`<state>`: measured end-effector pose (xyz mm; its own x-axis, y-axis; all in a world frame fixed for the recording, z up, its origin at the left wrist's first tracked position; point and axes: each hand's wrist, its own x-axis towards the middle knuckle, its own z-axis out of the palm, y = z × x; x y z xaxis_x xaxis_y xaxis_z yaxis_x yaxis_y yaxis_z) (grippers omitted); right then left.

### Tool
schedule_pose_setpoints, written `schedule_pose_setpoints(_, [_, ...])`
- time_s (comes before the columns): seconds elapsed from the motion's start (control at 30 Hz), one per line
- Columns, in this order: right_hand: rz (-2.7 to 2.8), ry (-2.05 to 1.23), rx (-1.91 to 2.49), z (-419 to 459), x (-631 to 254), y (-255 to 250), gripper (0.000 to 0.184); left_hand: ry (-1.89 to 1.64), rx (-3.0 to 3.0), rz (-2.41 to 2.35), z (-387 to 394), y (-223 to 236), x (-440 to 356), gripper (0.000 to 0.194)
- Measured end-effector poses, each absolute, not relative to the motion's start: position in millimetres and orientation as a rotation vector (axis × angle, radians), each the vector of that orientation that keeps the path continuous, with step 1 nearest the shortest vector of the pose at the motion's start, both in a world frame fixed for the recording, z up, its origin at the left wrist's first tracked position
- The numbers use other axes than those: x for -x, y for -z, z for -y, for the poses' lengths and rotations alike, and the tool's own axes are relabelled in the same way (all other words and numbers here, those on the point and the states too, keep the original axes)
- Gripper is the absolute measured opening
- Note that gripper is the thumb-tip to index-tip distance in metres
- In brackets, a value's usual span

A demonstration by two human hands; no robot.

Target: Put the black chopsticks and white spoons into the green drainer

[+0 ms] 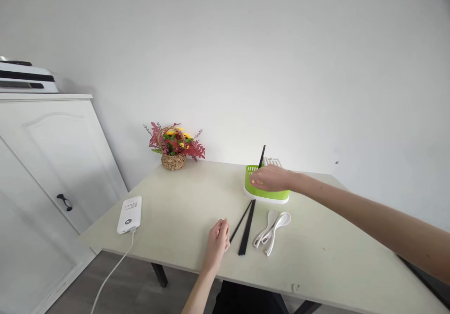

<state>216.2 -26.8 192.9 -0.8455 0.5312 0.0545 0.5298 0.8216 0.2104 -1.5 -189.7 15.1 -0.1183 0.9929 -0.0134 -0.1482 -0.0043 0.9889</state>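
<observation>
My right hand (270, 178) reaches across to the front of a green utensil holder (265, 194) with a white base. Its fingers are curled closed, and what they grip, if anything, is hidden. Black chopsticks (262, 157) stick up just behind this hand, their lower part out of sight. My left hand (217, 241) rests on the table in a loose fist. A single black chopstick (241, 222) lies slanted, its near end at the side of this fist. Beside it is a bundle of black chopsticks (247, 229). Several white spoons (277, 229) lie overlapping to the right.
A wicker basket of artificial flowers (173, 161) stands at the table's back left. Near the left edge is a white power bank (129, 214) with a cable (114, 269) hanging off the table (183, 201). A white cabinet (52, 164) adjoins the left side; the wall is behind.
</observation>
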Motion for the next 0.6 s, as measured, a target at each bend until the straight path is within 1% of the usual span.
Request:
schedule_pose_setpoints(0.2, [-2.887,-0.415,-0.642,44,-213,-145,0.013,-1.295,-1.090,-1.211,186,-9,1,0.056])
schedule_pose_setpoints(0.4, [-2.883,-0.459,-0.434,56,-209,-102,0.025,-1.260,-1.165,-1.251,185,-6,0,0.056])
schedule_pose_setpoints(0.6, [-2.905,-0.465,-0.330,64,-204,-85,0.024,-1.245,-1.211,-1.269,186,-9,-2,0.055])
